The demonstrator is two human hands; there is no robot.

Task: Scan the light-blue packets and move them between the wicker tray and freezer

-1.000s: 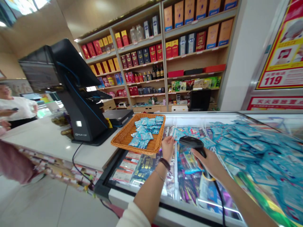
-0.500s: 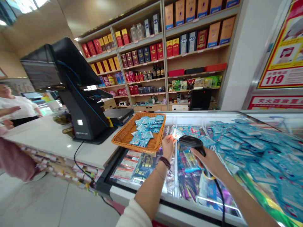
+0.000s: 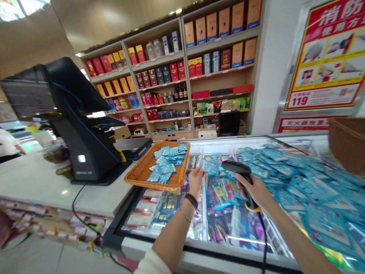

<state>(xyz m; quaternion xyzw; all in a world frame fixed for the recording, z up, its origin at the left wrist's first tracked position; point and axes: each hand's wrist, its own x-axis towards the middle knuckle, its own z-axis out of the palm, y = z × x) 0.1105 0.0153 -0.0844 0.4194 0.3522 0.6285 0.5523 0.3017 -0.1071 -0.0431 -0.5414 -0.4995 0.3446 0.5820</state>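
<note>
My right hand (image 3: pixel 254 192) is shut around the grip of a black handheld barcode scanner (image 3: pixel 242 177), whose head points left toward a blue sachet (image 3: pixel 210 166). That sachet sits at the fingertips of my left hand (image 3: pixel 196 182), above the glass of a display freezer (image 3: pixel 222 243). A wicker tray (image 3: pixel 139 175) rests on the freezer's left edge, just left of my left hand, and holds several blue sachets (image 3: pixel 167 163). Many more blue sachets (image 3: pixel 296 179) lie in a heap to the right of my right hand.
A black POS terminal (image 3: pixel 82 129) stands on a white counter (image 3: pixel 48 186), with a person in a white shirt (image 3: pixel 8 144) beyond it. A blurred wicker basket (image 3: pixel 348 140) intrudes at the right. Shelves of boxed goods (image 3: pixel 168 76) stand behind the freezer.
The whole scene has shifted left and slightly down in view, and a wicker basket has entered at the right edge. The person at the left has moved partly out of view.
</note>
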